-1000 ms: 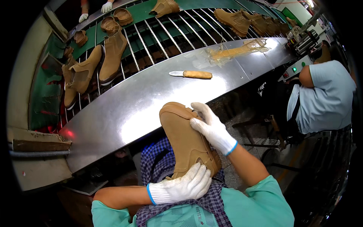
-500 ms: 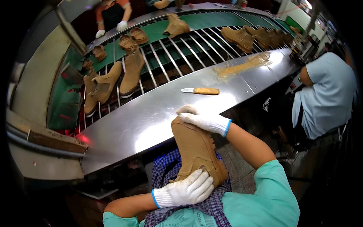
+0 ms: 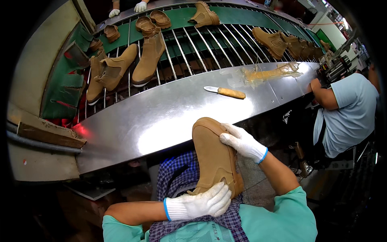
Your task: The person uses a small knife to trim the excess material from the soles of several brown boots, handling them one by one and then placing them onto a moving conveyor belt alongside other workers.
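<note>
A tan suede ankle boot rests over my lap, its toe pointing up toward the metal table. My left hand, in a white knitted glove with a blue cuff edge, lies across the lower part of the boot near the heel and ankle, fingers together and pressed on it. My right hand, gloved alike, grips the sole edge just below the toe on the right side. Beyond the toe, a short knife with a wooden handle lies on the table, touched by neither hand.
Past the steel tabletop runs a roller rack holding several tan boots and loose soles. Yellowed tape or glue covers part of the table. A co-worker sits at right; another person's gloved hands show at the far side.
My right hand has moved from over the toe down to the sole's side edge, baring the toe. The view has shifted slightly. The co-worker's arm at right now reaches toward the table.
</note>
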The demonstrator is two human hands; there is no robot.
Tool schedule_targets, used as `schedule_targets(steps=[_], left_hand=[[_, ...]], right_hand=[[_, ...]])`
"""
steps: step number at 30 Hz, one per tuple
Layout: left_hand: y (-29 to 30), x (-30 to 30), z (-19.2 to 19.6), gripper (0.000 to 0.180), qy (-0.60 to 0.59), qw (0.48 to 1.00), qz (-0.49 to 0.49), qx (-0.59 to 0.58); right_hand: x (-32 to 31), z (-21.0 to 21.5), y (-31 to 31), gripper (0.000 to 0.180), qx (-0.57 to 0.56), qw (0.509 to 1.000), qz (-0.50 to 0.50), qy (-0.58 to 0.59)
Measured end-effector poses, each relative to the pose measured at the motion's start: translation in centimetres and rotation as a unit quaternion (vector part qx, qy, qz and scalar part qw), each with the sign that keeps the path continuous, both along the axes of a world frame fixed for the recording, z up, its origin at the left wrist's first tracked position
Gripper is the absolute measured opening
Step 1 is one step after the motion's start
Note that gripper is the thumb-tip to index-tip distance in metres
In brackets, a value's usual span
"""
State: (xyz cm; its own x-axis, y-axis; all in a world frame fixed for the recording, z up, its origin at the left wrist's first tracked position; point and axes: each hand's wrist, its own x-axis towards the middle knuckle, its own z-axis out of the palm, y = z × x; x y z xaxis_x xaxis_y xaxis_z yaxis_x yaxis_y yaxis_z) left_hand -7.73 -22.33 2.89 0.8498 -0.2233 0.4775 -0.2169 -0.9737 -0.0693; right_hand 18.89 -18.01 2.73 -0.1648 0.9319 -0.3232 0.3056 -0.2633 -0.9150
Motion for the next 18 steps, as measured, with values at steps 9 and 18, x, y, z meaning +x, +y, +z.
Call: schedule_targets(steps=[9,18], left_hand=[[0.4,0.9,0.3,0.030,0.008,1.000,-0.030,0.001],[10.0,-6.0,12.2,0.042,-0.202,0.830,0.213,-0.474]], right_hand=[[0.2,3.8,3.4,0.071,-0.028,0.986,0.079,-0.141],[1.4,2.5,10.9,0.041,0.347,0.809,-0.028,-0.473]])
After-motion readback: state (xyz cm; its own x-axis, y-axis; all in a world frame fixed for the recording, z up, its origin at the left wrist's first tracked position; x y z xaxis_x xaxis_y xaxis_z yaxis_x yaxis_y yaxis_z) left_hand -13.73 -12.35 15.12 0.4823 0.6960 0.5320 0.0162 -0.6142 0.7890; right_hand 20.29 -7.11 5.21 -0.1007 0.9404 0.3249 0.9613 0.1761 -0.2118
